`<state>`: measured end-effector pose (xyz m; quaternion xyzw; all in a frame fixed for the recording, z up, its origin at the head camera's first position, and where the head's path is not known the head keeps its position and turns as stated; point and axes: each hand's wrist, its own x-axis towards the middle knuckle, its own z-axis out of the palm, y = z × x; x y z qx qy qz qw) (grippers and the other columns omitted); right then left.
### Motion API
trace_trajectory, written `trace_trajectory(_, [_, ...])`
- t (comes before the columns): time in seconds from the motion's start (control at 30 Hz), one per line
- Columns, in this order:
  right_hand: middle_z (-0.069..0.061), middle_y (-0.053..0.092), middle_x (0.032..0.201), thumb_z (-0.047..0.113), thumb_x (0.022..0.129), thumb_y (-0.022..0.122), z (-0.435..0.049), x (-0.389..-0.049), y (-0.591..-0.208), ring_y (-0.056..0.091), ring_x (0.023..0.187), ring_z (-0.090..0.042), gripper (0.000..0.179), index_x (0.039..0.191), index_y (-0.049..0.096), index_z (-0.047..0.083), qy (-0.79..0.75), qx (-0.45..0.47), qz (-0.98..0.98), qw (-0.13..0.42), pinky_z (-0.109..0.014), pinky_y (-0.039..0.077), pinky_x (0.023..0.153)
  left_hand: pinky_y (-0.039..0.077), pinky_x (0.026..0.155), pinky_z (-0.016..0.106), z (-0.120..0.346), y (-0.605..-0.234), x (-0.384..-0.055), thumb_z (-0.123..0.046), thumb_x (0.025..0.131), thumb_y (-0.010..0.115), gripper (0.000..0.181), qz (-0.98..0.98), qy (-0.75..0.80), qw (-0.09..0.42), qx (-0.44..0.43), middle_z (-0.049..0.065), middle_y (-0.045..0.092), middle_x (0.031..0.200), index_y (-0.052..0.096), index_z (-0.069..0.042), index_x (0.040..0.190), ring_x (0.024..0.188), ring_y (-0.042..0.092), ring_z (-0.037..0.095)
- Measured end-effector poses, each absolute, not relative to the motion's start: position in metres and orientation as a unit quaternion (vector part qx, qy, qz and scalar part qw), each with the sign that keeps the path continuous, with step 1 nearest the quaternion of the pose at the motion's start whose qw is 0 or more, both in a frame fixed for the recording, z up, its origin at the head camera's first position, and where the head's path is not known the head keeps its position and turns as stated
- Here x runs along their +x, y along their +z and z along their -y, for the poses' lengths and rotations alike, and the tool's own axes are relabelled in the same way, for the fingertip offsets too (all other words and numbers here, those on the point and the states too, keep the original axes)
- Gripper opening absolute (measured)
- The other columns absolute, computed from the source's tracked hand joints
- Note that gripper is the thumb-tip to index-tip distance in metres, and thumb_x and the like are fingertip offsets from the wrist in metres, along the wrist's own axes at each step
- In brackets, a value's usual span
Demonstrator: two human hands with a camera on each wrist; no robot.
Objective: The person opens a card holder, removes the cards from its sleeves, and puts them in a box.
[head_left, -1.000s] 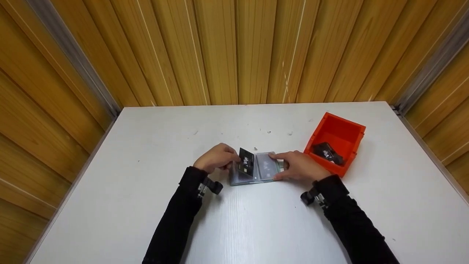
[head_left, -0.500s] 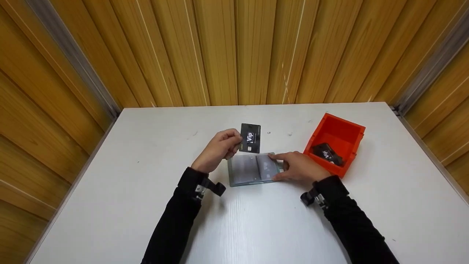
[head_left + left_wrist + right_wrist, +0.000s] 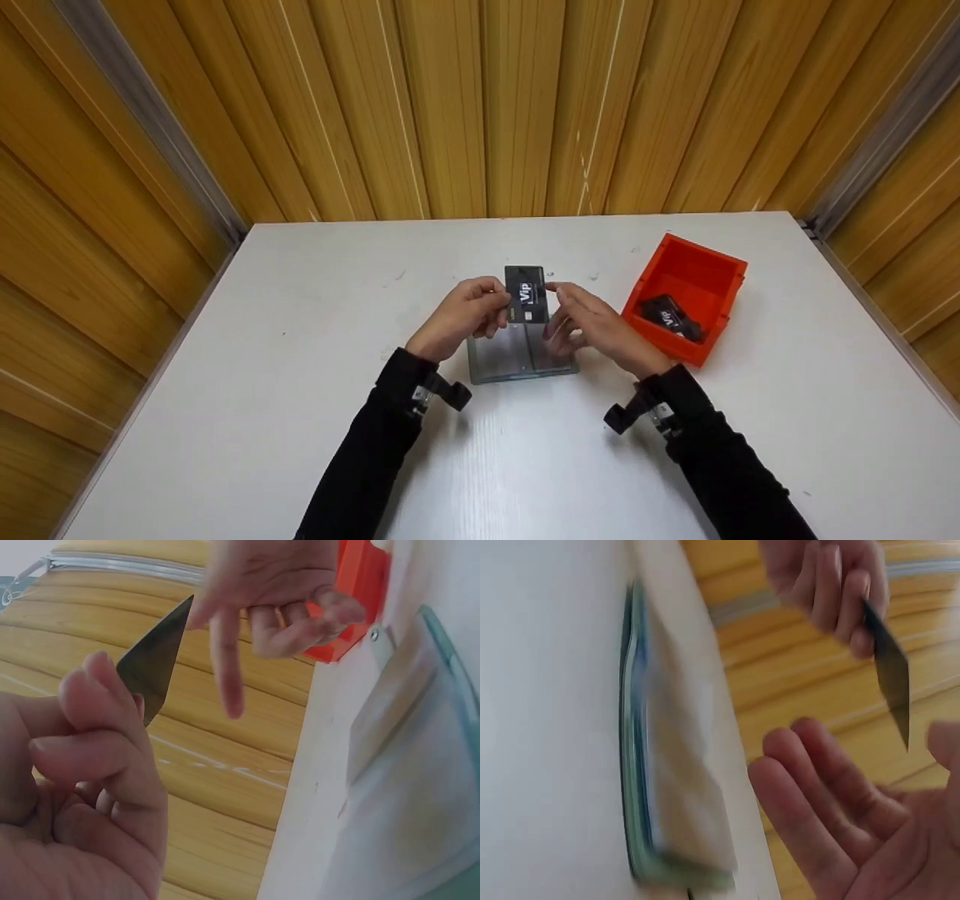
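My left hand (image 3: 469,315) pinches a black card (image 3: 526,294) by its left edge, thumb and fingers curled on it. White "Vip" lettering shows on the card, which is raised above an opened card holder (image 3: 499,356) with clear plastic sleeves and a greenish cover. Just right of the card is my right hand (image 3: 589,322), its fingers loosely bent and spread. The right wrist view shows a gap between the card's free end (image 3: 896,690) and the right thumb (image 3: 943,746). Part of the holder's right page is hidden behind the right hand.
An orange-red bin (image 3: 705,274) stands right of the right hand, with several black cards (image 3: 670,316) lying in it. The white table (image 3: 300,390) meets wood-patterned panel walls (image 3: 450,112) at the back and sides.
The left hand has lifted the card up from over the holder, then carried it slightly right. The right hand has let go of the holder's right side and risen toward the card.
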<state>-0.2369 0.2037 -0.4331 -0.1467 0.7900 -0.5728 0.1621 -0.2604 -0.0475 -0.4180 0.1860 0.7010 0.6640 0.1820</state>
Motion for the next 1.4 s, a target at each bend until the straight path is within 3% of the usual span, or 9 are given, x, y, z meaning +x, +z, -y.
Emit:
trace_trajectory(0.1, [-0.018, 0.067, 0.107, 0.055, 0.111, 0.028, -0.197, -0.232, -0.433, 0.073, 0.082, -0.025, 0.061, 0.158, 0.028, 0.016, -0.615, -0.118, -0.755, 0.194, -0.040, 0.062, 0.077, 0.034, 0.049, 0.026, 0.037, -0.424, -0.258, -0.011, 0.105, 0.053, 0.019, -0.701, 0.657, 0.193, 0.199, -0.004, 0.061, 0.065, 0.058, -0.011, 0.087, 0.051, 0.049, 0.009])
trace_trajectory(0.23, [-0.012, 0.071, 0.098, 0.051, 0.112, 0.027, -0.189, -0.226, -0.436, 0.067, 0.063, -0.019, 0.052, 0.146, 0.032, 0.012, -0.664, -0.087, -0.717, 0.193, -0.030, 0.058, 0.060, 0.036, 0.049, 0.026, 0.023, -0.431, -0.255, -0.009, 0.105, 0.052, 0.018, -0.702, 0.642, 0.212, 0.224, -0.002, 0.063, 0.066, 0.057, -0.010, 0.088, 0.051, 0.049, 0.008])
trace_trajectory(0.43, [-0.001, 0.056, 0.080, 0.035, 0.114, 0.034, -0.179, -0.228, -0.442, 0.042, 0.050, -0.008, 0.034, 0.119, 0.050, 0.006, -0.663, -0.026, -0.744, 0.085, -0.020, 0.034, 0.043, 0.039, 0.049, 0.022, 0.019, -0.433, -0.250, -0.014, 0.106, 0.054, 0.018, -0.711, 0.625, 0.235, 0.222, 0.000, 0.066, 0.070, 0.058, -0.006, 0.091, 0.052, 0.052, 0.009])
trace_trajectory(0.6, [-0.002, 0.052, 0.081, 0.029, 0.114, 0.034, -0.191, -0.231, -0.437, 0.041, 0.054, -0.009, 0.029, 0.118, 0.049, 0.005, -0.661, -0.015, -0.748, 0.053, -0.019, 0.033, 0.044, 0.044, 0.055, 0.024, 0.022, -0.432, -0.249, -0.018, 0.106, 0.057, 0.020, -0.744, 0.585, 0.227, 0.231, 0.001, 0.066, 0.076, 0.061, 0.001, 0.102, 0.061, 0.056, 0.011])
trace_trajectory(0.87, [-0.002, 0.047, 0.085, 0.033, 0.114, 0.035, -0.217, -0.233, -0.419, 0.044, 0.062, -0.012, 0.033, 0.123, 0.050, 0.004, -0.629, 0.003, -0.777, 0.011, -0.021, 0.040, 0.052, 0.041, 0.066, 0.026, 0.031, -0.442, -0.254, -0.027, 0.103, 0.063, 0.020, -0.882, 0.398, 0.146, 0.207, 0.000, 0.064, 0.081, 0.066, -0.010, 0.093, 0.072, 0.055, 0.012])
trace_trajectory(1.03, [-0.004, 0.049, 0.102, 0.042, 0.113, 0.031, -0.243, -0.236, -0.403, 0.049, 0.087, -0.014, 0.049, 0.139, 0.047, 0.003, -0.589, 0.037, -0.807, -0.021, -0.023, 0.046, 0.068, 0.039, 0.068, 0.026, 0.032, -0.446, -0.255, -0.030, 0.102, 0.064, 0.023, -0.914, 0.321, 0.141, 0.205, -0.003, 0.060, 0.078, 0.066, -0.010, 0.092, 0.074, 0.052, 0.013])
trace_trajectory(1.1, [-0.005, 0.049, 0.104, 0.044, 0.113, 0.030, -0.255, -0.239, -0.397, 0.048, 0.095, -0.015, 0.050, 0.132, 0.049, 0.002, -0.563, 0.049, -0.823, -0.058, -0.024, 0.045, 0.075, 0.039, 0.068, 0.027, 0.032, -0.445, -0.254, -0.030, 0.102, 0.064, 0.022, -0.917, 0.312, 0.146, 0.204, -0.003, 0.060, 0.079, 0.066, -0.010, 0.093, 0.074, 0.052, 0.013])
trace_trajectory(1.27, [-0.015, 0.048, 0.087, 0.038, 0.113, 0.025, -0.289, -0.245, -0.391, 0.051, 0.086, -0.033, 0.046, 0.092, 0.048, 0.003, -0.405, 0.096, -0.886, -0.206, -0.038, 0.035, 0.074, 0.040, 0.070, 0.028, 0.033, -0.445, -0.253, -0.029, 0.102, 0.064, 0.021, -0.914, 0.309, 0.159, 0.210, -0.001, 0.059, 0.082, 0.067, -0.008, 0.097, 0.077, 0.051, 0.015])
trace_trajectory(1.4, [-0.025, 0.049, 0.080, 0.033, 0.113, 0.023, -0.312, -0.246, -0.397, 0.053, 0.085, -0.048, 0.049, 0.089, 0.048, -0.002, -0.304, 0.141, -0.908, -0.253, -0.048, 0.034, 0.071, 0.039, 0.071, 0.028, 0.034, -0.445, -0.252, -0.028, 0.101, 0.064, 0.021, -0.913, 0.306, 0.165, 0.215, -0.002, 0.057, 0.083, 0.065, -0.008, 0.095, 0.080, 0.050, 0.015])
